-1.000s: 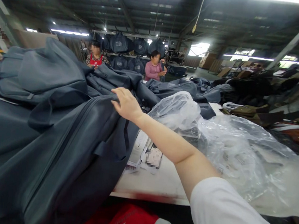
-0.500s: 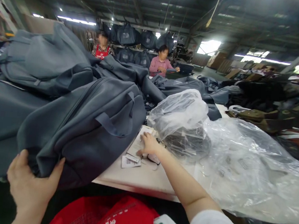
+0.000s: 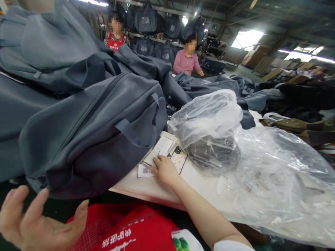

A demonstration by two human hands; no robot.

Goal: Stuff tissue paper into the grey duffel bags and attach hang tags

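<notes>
My left hand [image 3: 41, 224] is raised at the lower left, fingers spread and curved, holding nothing. Just beyond it lies a dark blue-grey fabric bag [image 3: 94, 134] with a zipper along its top and a strap handle [image 3: 133, 134] on its side. My right hand [image 3: 165, 171] rests palm down to the right of the bag, its fingertips a little apart on printed paper cards [image 3: 163, 145]. A smaller white slip [image 3: 144, 171] lies by the fingertips. Beside that hand is a patterned flat item [image 3: 178, 158], perhaps a phone, with a small black round piece on it.
Clear plastic bags, one holding dark packed items [image 3: 212, 154], cover the right of the white table [image 3: 145, 189]. More blue-grey bags [image 3: 53, 45] are heaped at left and behind. Two people [image 3: 188, 59] are across the table. Finished-looking bags [image 3: 147, 17] hang on a rack.
My left hand has let go of the bag's near end and drawn back toward me. My right hand has slid slightly nearer over the cards, uncovering the patterned item. The view has tilted down.
</notes>
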